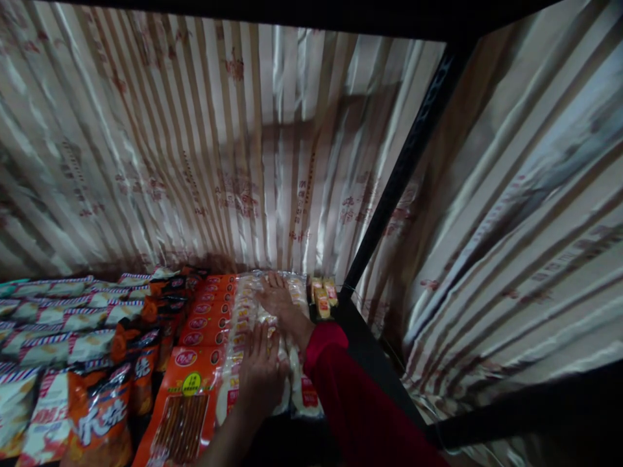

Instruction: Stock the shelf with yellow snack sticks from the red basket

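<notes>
**Pressing flat the row of clear-wrapped snack packs on the shelf**

Pressing down with both hands on the column of pale, clear-wrapped packs [246, 311], which runs front to back along the right part of the shelf. Left hand [260, 373] near the front of the column, fingers spread and laid flat, palm down — nothing gripped, only resting on the wrappers. Right hand [277, 298] farther back, toward the striped curtain [195, 149], also flat and open, fingers fanned over the rear packs; red sleeve [335, 376] trailing toward the camera.

Touching the column on its left: a row of orange-red stick-snack packs [195, 376], overlapped like shingles. Further left, dark orange bags [104, 408], then blue-and-white striped bags [48, 324]. Just right of the right hand, a few small yellow packets [322, 297] wedged against the black shelf post [403, 162].

Judgement on doing this well:
- Keep palms flat and pressure even — slick wrappers likely to slide over one another if pushed at an angle.
- Work from rear hand to front hand so the overlap stays regular.
- Hold the edge square against the orange-red row; avoid nudging the yellow packets off the shelf corner.
- Light is low and picture soft; labels on the clear packs not legible, count not determinable.
</notes>
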Motion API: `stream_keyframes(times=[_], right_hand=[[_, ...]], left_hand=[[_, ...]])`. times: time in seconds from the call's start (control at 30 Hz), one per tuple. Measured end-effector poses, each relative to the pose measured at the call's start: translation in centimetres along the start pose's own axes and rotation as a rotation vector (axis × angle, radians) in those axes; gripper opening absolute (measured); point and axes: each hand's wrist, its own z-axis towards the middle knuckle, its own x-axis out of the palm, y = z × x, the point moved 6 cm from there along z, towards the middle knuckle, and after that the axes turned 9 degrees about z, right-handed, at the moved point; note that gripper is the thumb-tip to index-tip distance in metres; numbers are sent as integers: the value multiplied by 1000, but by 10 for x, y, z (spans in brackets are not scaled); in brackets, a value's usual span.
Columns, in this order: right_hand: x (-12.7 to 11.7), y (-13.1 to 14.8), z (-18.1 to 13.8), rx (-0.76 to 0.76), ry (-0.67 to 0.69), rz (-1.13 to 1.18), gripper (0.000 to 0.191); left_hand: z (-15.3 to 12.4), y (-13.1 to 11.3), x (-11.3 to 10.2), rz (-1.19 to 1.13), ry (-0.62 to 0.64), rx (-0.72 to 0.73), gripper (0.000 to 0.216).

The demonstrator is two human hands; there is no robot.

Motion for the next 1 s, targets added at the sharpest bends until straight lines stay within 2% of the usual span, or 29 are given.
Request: stream_keyframes(times=[0.13,0.33,0.5,0.73,1.0], right_hand=[[5,0,-2,-2,-85,52,65],[5,5,-13,-15,-140,59,63],[2,9,-22,-54,-179,33,53],[-2,15,-34,-123,-185,12,34],[-4,18,-37,-152,-154,10,34]], left_hand=[[2,0,-4,-17,38,-8,48],[-4,3,3,-54,101,-44,46],[-7,2,6,-37,121,-41,45],[-5,-1,-5,-19,83,2,48],[-7,-2,-6,-25,85,1,47]])
